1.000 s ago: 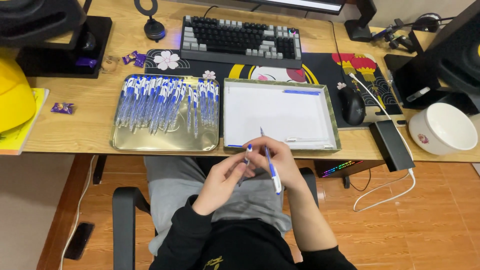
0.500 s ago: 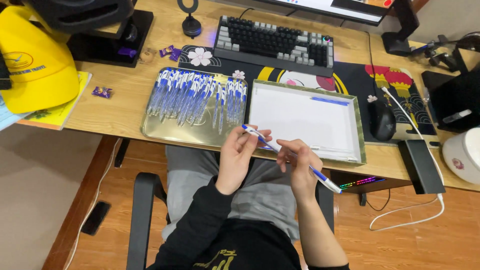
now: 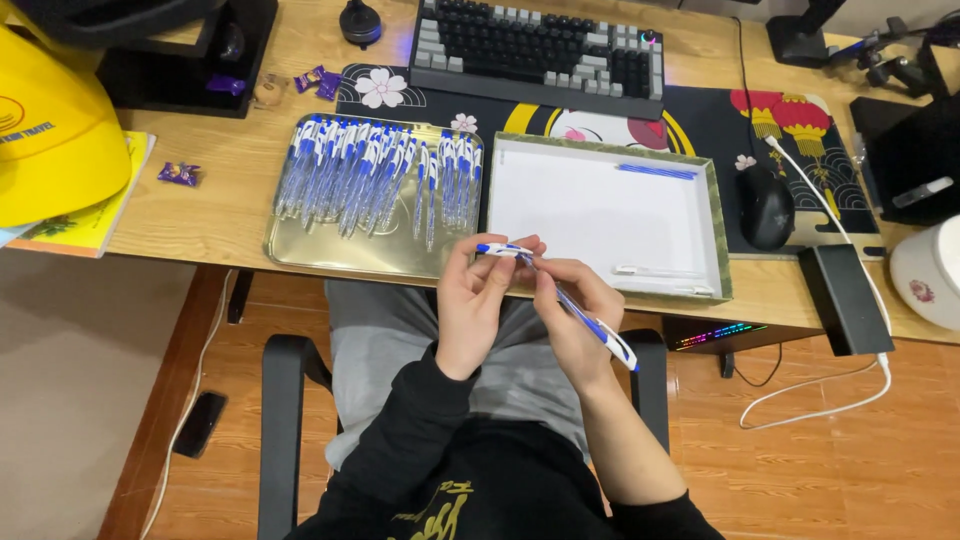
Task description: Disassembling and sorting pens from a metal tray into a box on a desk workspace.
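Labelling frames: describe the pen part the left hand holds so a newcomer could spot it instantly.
Start at the wooden desk and find the white tray with a green rim at its front edge. Just below its near left corner, the left hand pinches a short blue-and-white pen piece. Unlike the pens lying in the gold metal tray, it is held off the desk.

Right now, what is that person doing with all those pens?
A seated person holds a blue and white pen in both hands, the left hand at its upper end, the right hand around its middle. On the desk a gold tray holds many similar pens. A white tray beside it holds only a few parts.
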